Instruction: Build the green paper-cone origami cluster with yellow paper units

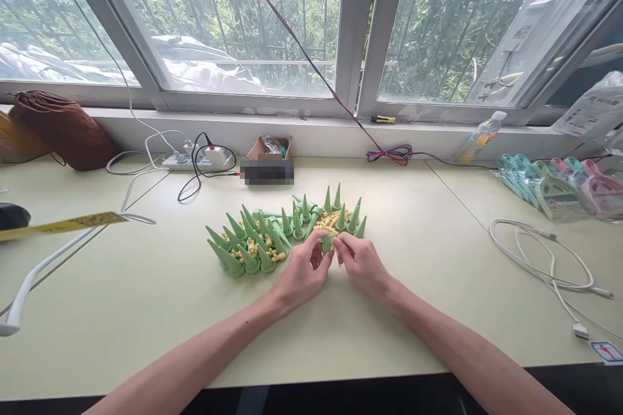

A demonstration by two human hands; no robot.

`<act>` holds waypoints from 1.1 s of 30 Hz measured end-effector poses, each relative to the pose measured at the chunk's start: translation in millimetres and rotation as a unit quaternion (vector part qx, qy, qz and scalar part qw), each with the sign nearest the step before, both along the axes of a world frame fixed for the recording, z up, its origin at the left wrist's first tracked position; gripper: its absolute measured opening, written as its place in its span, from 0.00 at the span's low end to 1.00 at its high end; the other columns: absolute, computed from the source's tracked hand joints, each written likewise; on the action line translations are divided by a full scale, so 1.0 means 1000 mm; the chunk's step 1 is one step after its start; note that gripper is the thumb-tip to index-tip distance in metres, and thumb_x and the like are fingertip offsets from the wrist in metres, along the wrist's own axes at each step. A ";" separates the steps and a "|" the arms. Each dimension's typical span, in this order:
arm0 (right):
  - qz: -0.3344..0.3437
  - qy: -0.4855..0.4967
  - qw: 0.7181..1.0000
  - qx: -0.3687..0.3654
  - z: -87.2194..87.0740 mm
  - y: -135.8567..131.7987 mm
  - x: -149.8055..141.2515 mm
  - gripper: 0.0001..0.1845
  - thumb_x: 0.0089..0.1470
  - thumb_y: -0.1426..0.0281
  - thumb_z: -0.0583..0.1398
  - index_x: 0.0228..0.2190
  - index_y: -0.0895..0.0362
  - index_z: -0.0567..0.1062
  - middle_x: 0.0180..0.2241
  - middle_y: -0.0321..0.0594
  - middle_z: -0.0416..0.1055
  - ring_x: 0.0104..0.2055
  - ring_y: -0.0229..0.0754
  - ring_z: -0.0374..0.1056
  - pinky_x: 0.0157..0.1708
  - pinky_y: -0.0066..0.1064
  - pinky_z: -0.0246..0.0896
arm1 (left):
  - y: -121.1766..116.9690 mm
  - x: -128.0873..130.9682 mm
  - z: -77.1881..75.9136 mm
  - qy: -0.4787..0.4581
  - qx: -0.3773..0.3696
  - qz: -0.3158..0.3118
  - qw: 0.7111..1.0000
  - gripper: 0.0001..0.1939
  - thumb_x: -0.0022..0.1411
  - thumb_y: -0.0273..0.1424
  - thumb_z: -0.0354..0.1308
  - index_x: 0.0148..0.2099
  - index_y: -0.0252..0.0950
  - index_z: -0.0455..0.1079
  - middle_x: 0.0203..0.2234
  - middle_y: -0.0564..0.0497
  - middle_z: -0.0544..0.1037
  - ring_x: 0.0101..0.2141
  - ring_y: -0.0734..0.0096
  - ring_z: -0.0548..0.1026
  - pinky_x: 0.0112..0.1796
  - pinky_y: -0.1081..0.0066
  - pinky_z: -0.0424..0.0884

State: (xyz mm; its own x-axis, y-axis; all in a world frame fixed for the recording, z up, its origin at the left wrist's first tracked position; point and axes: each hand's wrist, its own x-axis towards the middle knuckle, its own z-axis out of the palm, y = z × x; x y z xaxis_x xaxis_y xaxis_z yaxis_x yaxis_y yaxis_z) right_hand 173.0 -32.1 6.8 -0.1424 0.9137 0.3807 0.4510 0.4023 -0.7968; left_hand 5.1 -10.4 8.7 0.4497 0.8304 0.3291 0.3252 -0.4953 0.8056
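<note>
A heap of green plastic cone spikes (253,243) mixed with small yellow parts (329,220) lies in the middle of the pale green table (146,298). Some cones stand upright, others lie on their sides. Just in front of the heap, my left hand (302,272) and my right hand (361,262) meet, fingers pinched together on one green cone piece (326,243) held between them. Both forearms reach in from the near edge.
A power strip (195,158) with black and white cables and a small cardboard box (269,150) sit near the window sill. Coloured clips (555,181) lie at far right, a white cable (545,259) at right, a brown bag (63,130) at far left.
</note>
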 end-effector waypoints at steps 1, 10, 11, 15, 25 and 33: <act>-0.003 -0.002 1.000 0.007 0.001 0.000 -0.001 0.16 0.68 0.63 0.50 0.29 0.55 0.68 0.22 0.34 0.66 0.21 0.35 0.58 0.22 0.28 0.54 | 0.000 0.000 0.001 -0.005 -0.003 0.008 1.000 0.13 0.66 0.33 0.53 0.52 0.38 0.62 0.20 0.60 0.63 0.21 0.76 0.62 0.25 0.75 0.61; -0.012 0.011 0.999 0.032 0.001 0.000 -0.002 0.08 0.63 0.66 0.57 0.41 0.56 0.71 0.36 0.42 0.75 0.26 0.37 0.66 0.25 0.28 0.62 | 0.001 0.001 0.007 -0.060 -0.068 0.044 0.995 0.13 0.65 0.35 0.55 0.51 0.37 0.63 0.19 0.60 0.63 0.21 0.75 0.63 0.23 0.76 0.58; -0.011 0.011 0.999 0.033 0.000 0.001 -0.002 0.08 0.63 0.66 0.56 0.41 0.56 0.71 0.36 0.42 0.76 0.26 0.37 0.66 0.25 0.29 0.63 | 0.002 0.001 0.007 -0.063 -0.071 0.043 0.995 0.13 0.65 0.34 0.55 0.51 0.37 0.63 0.19 0.60 0.63 0.21 0.75 0.63 0.23 0.76 0.58; -0.008 0.011 0.999 0.032 0.001 0.000 -0.001 0.08 0.64 0.65 0.56 0.42 0.56 0.72 0.37 0.43 0.76 0.27 0.38 0.67 0.26 0.29 0.64 | 0.002 0.002 0.007 -0.082 -0.088 0.038 0.992 0.14 0.64 0.35 0.56 0.51 0.37 0.63 0.19 0.60 0.63 0.20 0.75 0.65 0.23 0.76 0.60; 0.010 0.011 0.999 0.036 -0.001 -0.001 -0.002 0.11 0.65 0.68 0.54 0.48 0.56 0.69 0.40 0.44 0.75 0.29 0.38 0.69 0.27 0.30 0.66 | 0.003 0.001 0.007 -0.120 -0.151 0.029 0.981 0.16 0.65 0.39 0.57 0.50 0.39 0.62 0.22 0.58 0.69 0.21 0.74 0.69 0.22 0.75 0.66; 0.011 0.019 0.999 0.047 -0.004 0.002 -0.001 0.10 0.66 0.68 0.53 0.46 0.56 0.69 0.39 0.44 0.75 0.29 0.39 0.71 0.28 0.30 0.66 | 0.005 0.001 0.002 -0.127 -0.148 0.022 0.981 0.16 0.65 0.38 0.57 0.52 0.38 0.61 0.23 0.56 0.71 0.22 0.75 0.70 0.22 0.76 0.65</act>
State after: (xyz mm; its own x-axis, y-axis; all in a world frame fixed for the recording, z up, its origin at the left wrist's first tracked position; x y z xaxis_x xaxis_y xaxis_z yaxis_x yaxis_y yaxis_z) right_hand 172.1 -30.5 2.6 -0.1454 0.8701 0.4710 0.4106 0.4862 -0.7714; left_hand 5.8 -5.2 11.0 0.3466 0.9229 0.1677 0.1116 -0.2181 0.9695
